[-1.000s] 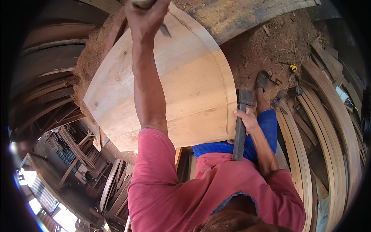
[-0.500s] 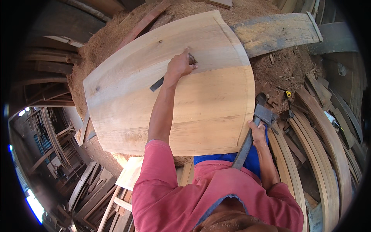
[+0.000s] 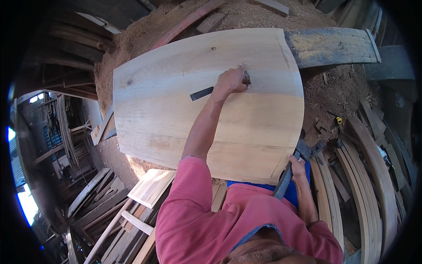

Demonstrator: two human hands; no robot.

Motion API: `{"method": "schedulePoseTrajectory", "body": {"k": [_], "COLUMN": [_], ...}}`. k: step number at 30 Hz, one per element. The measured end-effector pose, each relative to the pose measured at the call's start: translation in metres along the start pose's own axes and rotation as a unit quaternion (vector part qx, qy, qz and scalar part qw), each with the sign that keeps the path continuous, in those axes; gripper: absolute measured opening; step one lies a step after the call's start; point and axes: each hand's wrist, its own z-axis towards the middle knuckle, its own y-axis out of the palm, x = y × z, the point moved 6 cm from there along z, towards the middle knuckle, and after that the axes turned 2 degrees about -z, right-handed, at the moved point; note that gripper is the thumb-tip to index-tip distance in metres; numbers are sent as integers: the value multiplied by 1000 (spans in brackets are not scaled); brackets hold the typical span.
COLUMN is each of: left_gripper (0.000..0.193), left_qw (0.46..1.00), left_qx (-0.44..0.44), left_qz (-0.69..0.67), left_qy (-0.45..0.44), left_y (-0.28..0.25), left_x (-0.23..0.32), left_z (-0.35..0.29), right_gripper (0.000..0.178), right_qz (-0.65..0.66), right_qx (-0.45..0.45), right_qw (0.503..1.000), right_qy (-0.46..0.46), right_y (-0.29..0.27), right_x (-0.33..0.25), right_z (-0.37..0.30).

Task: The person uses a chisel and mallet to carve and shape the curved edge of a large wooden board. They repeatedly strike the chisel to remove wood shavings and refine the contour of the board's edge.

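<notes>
A wide, pale wooden panel (image 3: 184,119) made of joined boards lies in front of me, with a curved right end. Over its upper right part, my left hand (image 3: 231,81) is closed around a chisel. The chisel's dark flat blade (image 3: 201,93) sticks out to the left, low over the wood. A brown bit of its handle shows past my fingers. By the panel's near right corner, my right hand (image 3: 298,168) grips a grey metal bar clamp (image 3: 286,178), thumb close to the panel edge. The clamp's blocky head (image 3: 303,150) lies just beyond that hand.
A weathered plank (image 3: 332,46) extends from the panel's far right end. Sawdust (image 3: 136,57) covers the ground behind. Long curved timbers (image 3: 367,185) are stacked at right, near a yellow tape measure (image 3: 338,120). A small board (image 3: 151,188) and several offcuts lie at lower left.
The whole view has shifted and turned slightly, so the panel sits farther right and lower. Both hands keep their holds, at nearly the same places relative to the panel.
</notes>
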Motion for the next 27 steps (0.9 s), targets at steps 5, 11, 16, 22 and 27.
{"method": "schedulePoseTrajectory", "body": {"k": [5, 11, 16, 22, 27], "left_gripper": [78, 73, 55, 38, 28], "left_qw": [998, 997, 996, 963, 814], "left_qx": [-11, -16, -30, 128, 218], "left_qz": [53, 66, 46, -185, -423], "left_qy": [21, 34, 65, 150, 333], "left_y": [2, -5, -16, -99, -144], "left_x": [5, 13, 10, 78, 135], "left_z": [10, 9, 7, -13, -9], "right_gripper": [34, 37, 35, 30, 26], "right_qz": [43, 60, 62, -78, -197], "right_qx": [-4, -34, -77, -2, 54], "right_qw": [999, 998, 995, 987, 940], "right_qy": [18, -6, -8, -141, -274], "right_y": [-1, -15, -20, -18, -17], "right_x": [13, 23, 28, -36, -155], "right_z": [9, 25, 36, 42, 24]}}
